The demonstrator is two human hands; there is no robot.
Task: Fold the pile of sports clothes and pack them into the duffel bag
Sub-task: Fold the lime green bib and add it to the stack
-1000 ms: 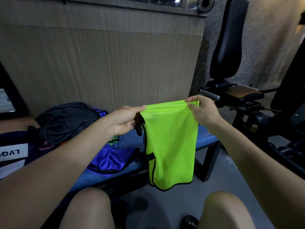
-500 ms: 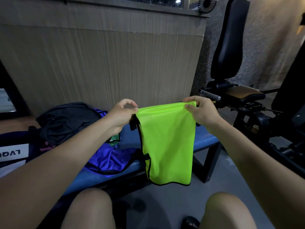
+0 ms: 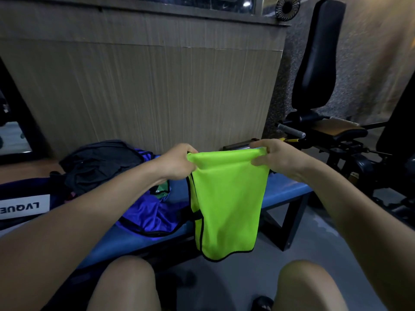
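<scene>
A white label (image 3: 22,207) at the bench's (image 3: 285,189) left end reads, upside down, perhaps "LVQUE". The left hand (image 3: 177,161) and right hand (image 3: 276,157) each pinch a top corner of the neon-green bib (image 3: 226,203), hanging over the bench's front edge.

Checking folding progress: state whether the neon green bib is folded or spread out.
Folded, in the air. The green bib hangs doubled over as a narrow panel, its top fold pinched by the left hand and right hand.

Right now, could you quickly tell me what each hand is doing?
Left hand: closed, gripping the top left corner of the neon green vest.
Right hand: closed, pinching the vest's top right corner.
</scene>
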